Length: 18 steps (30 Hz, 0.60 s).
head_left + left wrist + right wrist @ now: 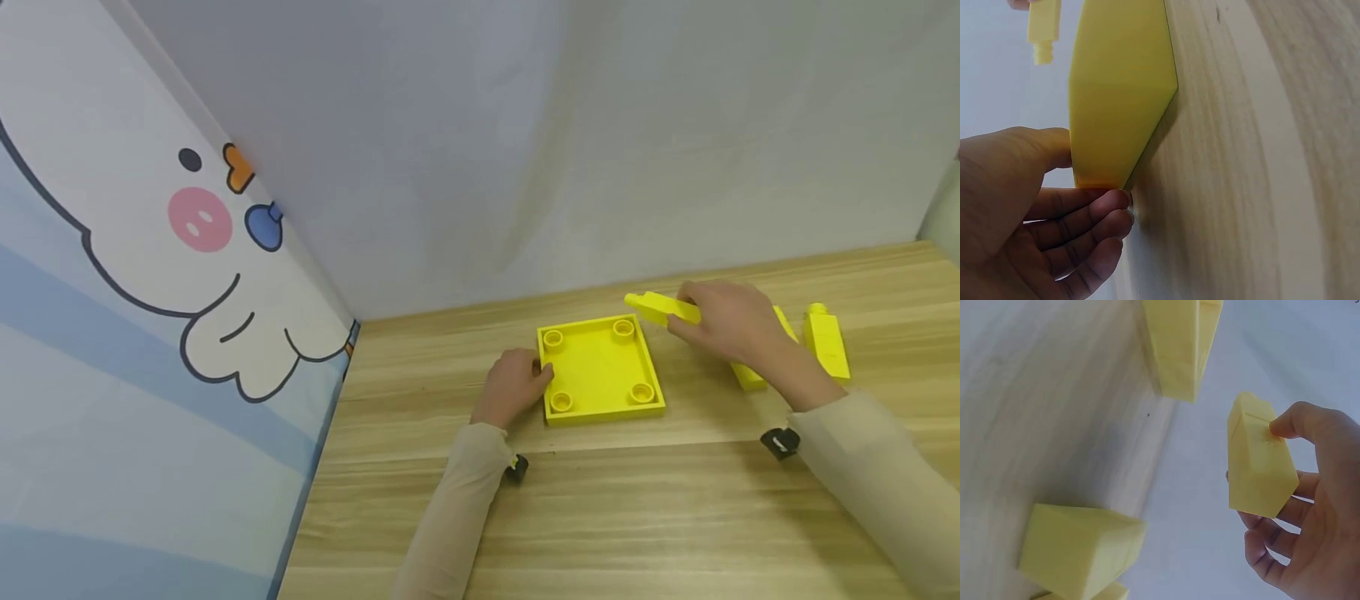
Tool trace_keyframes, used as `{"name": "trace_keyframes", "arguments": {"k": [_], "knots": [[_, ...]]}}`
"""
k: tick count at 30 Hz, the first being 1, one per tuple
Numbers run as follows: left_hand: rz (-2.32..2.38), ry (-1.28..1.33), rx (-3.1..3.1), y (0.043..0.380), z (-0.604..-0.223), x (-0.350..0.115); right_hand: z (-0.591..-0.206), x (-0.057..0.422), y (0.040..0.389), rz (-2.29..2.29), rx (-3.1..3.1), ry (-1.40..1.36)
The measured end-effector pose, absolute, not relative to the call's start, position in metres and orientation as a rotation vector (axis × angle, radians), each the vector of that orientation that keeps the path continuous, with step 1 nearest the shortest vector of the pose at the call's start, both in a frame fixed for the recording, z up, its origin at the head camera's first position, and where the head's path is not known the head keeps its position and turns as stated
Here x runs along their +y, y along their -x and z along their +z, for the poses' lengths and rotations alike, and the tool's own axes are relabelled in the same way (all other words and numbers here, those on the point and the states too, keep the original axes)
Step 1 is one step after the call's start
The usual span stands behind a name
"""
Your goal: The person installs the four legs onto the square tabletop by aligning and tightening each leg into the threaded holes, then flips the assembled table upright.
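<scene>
One yellow peg-ended block (660, 309), pinched by the right hand (726, 321), hovers off the two-o'clock corner of the yellow tray (600, 372)! The left hand (513, 385) grips its nine-o'clock side; slackening there could let it skid.

Yellow tray (606, 416): one. Round sockets (552, 339) in it: four, one per corner. Yellow blocks: three at least; one in the right hand (727, 323), one in plain sight on the tabletop (600, 517), remainder part-hidden behind that hand, exact total unclear. Hands: two. Sleeves (881, 467): two. Black wrist pieces (780, 443): two. Cartoon figure (127, 158): one.
</scene>
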<state>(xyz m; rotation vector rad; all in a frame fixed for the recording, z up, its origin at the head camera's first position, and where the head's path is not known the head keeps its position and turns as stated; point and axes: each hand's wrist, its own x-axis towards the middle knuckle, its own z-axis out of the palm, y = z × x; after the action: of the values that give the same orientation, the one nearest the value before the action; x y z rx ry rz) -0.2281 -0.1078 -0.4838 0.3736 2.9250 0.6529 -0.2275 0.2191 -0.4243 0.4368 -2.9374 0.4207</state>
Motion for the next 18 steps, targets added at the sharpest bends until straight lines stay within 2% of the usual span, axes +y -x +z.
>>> {"name": "trace_keyframes", "arguments": {"k": [18], "knots": [[0.666,-0.381,2.936,0.227,-0.483,-0.106,-0.4,0.184,0.25,0.486,-2.894,-0.621]]}}
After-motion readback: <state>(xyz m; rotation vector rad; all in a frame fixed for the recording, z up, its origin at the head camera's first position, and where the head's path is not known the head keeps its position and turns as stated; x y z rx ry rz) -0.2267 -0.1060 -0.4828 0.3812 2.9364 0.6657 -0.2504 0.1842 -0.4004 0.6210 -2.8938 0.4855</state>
